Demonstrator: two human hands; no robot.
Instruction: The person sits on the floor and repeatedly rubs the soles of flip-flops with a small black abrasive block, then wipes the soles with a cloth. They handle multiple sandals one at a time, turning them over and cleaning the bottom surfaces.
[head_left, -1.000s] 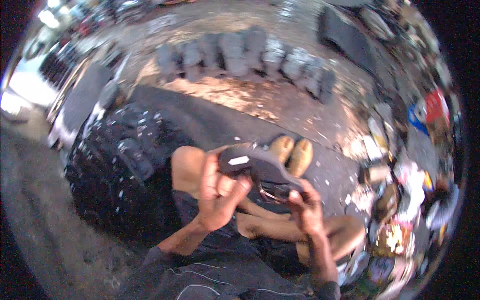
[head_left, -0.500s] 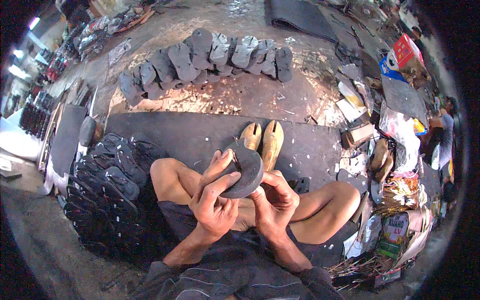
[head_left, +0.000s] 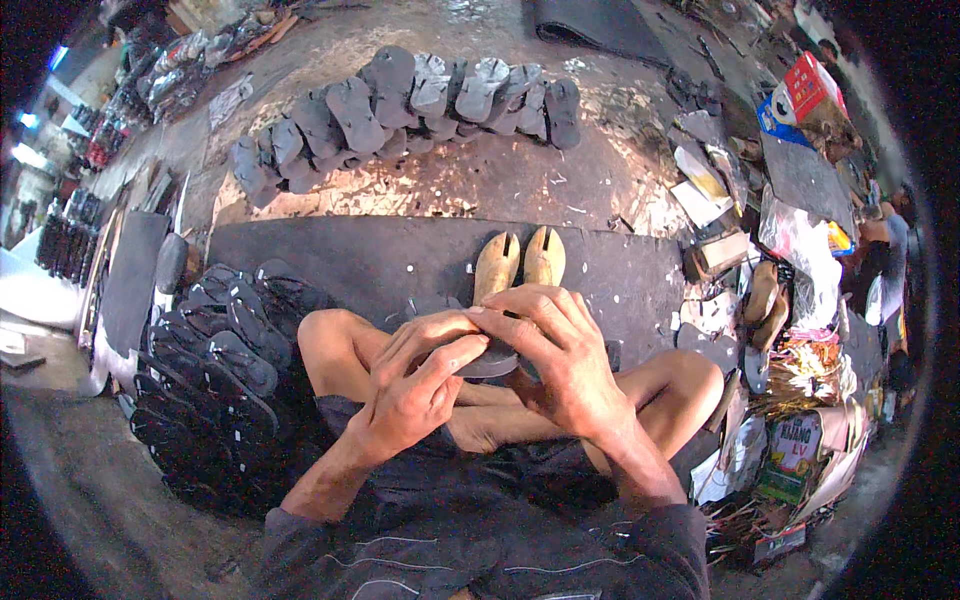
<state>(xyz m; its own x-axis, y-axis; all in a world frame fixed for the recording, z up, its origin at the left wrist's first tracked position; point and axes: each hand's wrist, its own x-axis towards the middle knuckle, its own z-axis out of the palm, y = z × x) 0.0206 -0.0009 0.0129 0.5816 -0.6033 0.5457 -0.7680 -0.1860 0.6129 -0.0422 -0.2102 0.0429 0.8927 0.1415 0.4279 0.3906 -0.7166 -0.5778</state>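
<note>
A dark flip-flop sandal (head_left: 488, 366) sits low between my two hands, over my crossed legs, mostly covered by my fingers. My left hand (head_left: 415, 380) grips it from the left, its fingers bent over the upper side. From the right, my right hand (head_left: 562, 355) reaches across the top, fingers curled and thumb below, meeting the left fingertips. Just beyond the hands, two yellowish wooden shoe lasts (head_left: 544, 260) with slotted tips lie side by side on a dark mat (head_left: 370, 262).
A large pile of black sandals (head_left: 240, 365) lies at my left. Several grey soles (head_left: 352, 115) stand in a row beyond the mat. Cardboard, plastic and scraps crowd the right, with a red box (head_left: 812, 88) and a green printed pack (head_left: 790, 455).
My right hand has moved from beneath the sandal's right edge up over its top. The sandal has gone lower and flatter, and more of it is covered. My left hand stays on it.
</note>
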